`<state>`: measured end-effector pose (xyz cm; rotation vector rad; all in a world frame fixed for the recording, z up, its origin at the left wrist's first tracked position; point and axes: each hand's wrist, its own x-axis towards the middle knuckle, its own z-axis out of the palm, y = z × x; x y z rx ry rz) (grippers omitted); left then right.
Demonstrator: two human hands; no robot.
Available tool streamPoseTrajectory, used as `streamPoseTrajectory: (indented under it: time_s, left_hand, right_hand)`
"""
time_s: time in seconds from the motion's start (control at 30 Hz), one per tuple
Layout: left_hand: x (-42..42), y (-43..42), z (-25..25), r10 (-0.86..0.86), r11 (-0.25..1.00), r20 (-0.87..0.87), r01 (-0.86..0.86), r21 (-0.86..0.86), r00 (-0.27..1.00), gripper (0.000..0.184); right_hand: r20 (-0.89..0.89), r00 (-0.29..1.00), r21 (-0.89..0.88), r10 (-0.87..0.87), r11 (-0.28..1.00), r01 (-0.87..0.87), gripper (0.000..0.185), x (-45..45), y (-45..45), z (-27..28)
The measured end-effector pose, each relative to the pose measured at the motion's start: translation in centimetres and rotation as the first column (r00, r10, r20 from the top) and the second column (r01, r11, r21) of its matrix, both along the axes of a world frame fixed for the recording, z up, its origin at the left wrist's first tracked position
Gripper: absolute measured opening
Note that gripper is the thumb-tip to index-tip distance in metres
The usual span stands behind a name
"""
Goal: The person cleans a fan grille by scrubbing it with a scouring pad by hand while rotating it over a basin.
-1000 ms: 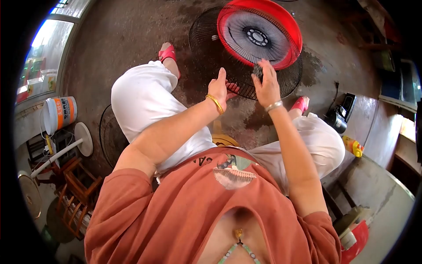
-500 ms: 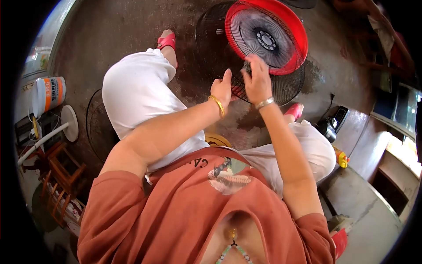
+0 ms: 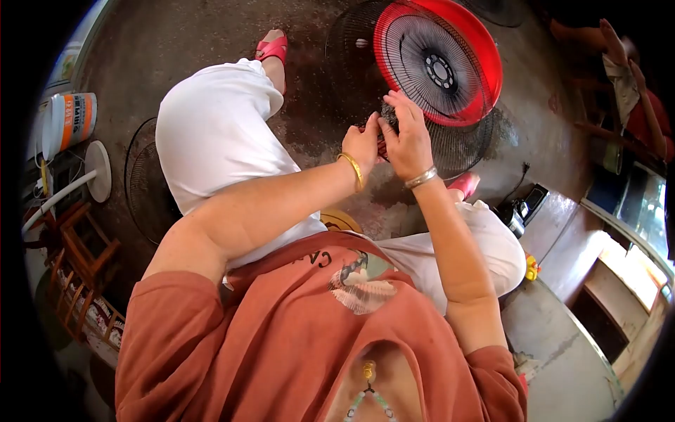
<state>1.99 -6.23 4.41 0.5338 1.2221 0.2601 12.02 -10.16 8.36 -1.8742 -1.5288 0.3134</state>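
My left hand (image 3: pixel 361 144), with a gold bangle at its wrist, is closed on the near edge of a black wire fan grille (image 3: pixel 460 149). Close beside it, my right hand (image 3: pixel 409 137), with a silver bangle, has its thumb near the left one and holds a small dark scouring pad (image 3: pixel 389 114) against the grille, partly hidden by the fingers. Beyond my hands a second round grille (image 3: pixel 411 53) with a ring-shaped centre leans in a red basin (image 3: pixel 492 60).
Another dark grille (image 3: pixel 149 186) stands by my left knee. Farther left are a white bucket (image 3: pixel 76 121), a round white stand base (image 3: pixel 98 171) and a wooden chair (image 3: pixel 86 243). A black appliance (image 3: pixel 524 207) lies at the right. Another person (image 3: pixel 636 98) sits at the upper right.
My hands have come closer together at the grille's near edge. The view has shifted, so the basin appears farther right and another person now shows at the upper right.
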Motion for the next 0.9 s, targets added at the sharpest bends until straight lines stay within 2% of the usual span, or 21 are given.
streamPoseTrajectory:
  time_s: [0.1,0.17,0.27,0.37,0.43,0.53,0.57,0.63,0.7,0.73,0.77,0.83,0.9]
  left_hand:
    - [-0.3,-0.1,0.4,0.021,1.0,-0.014,-0.021,-0.022,1.0,0.046]
    - [-0.3,-0.3,0.8,0.045,0.997,0.009,-0.044,-0.069,0.999,0.047]
    - [-0.3,-0.3,0.9,0.049,0.997,0.02,-0.047,-0.067,0.999,0.047]
    - [-0.3,-0.2,1.3,0.074,0.993,-0.001,-0.074,-0.096,0.997,0.046]
    - [-0.3,0.1,1.3,0.04,0.998,-0.007,-0.041,-0.055,0.999,0.046]
    - [-0.4,0.2,-0.1,0.001,0.999,0.034,0.001,-0.041,0.999,0.046]
    - [-0.5,0.2,-0.8,-0.006,0.999,0.058,0.008,-0.041,0.998,0.046]
    - [-0.4,0.1,-0.2,0.012,0.999,0.032,-0.01,-0.041,0.999,0.047]
    - [-0.6,-0.2,1.1,0.041,0.998,0.019,-0.04,-0.055,0.999,0.047]
    - [-0.5,-0.2,0.2,0.048,0.997,0.027,-0.046,-0.064,0.998,0.048]
    - [-0.3,-0.1,0.4,0.054,0.997,0.035,-0.052,-0.065,0.998,0.048]
    - [-0.3,0.3,1.2,0.061,0.996,0.05,-0.058,-0.071,0.997,0.047]
    - [-0.1,0.8,1.7,0.058,0.996,0.052,-0.055,-0.071,0.997,0.046]
  right_hand:
    - [0.126,0.984,0.007,-0.129,0.992,0.13,0.031,3.9,1.8,-2.9]
    - [0.05,0.957,-0.217,-0.287,0.932,0.291,0.029,7.9,3.4,-4.8]
    - [0.042,0.964,-0.212,-0.262,0.941,0.265,0.028,9.1,3.4,-5.4]
    - [-0.084,0.952,-0.157,-0.293,0.948,0.278,0.03,6.5,1.9,-2.6]
    - [-0.126,0.978,-0.098,-0.167,0.983,0.155,0.032,3.3,0.5,-0.4]
    - [-0.057,0.998,-0.023,-0.002,1.0,0.001,0.037,-0.5,-1.2,0.2]
    - [-0.045,0.999,-0.041,-0.011,0.999,0.009,0.036,-1.0,-1.4,0.2]
    - [0.059,0.997,0.033,-0.051,0.998,0.049,0.034,0.6,-0.7,-1.1]
    - [0.095,0.976,0.037,-0.195,0.981,0.192,0.026,3.8,1.1,-3.3]
    - [0.018,0.969,-0.035,-0.245,0.969,0.245,0.025,5.2,1.9,-3.9]
    - [0.033,0.956,-0.132,-0.291,0.947,0.293,0.025,6.2,2.5,-3.8]
    - [0.038,0.948,-0.156,-0.315,0.935,0.317,0.027,7.1,3.0,-3.9]
    - [-0.011,0.958,-0.066,-0.287,0.956,0.286,0.028,6.2,1.6,-3.4]
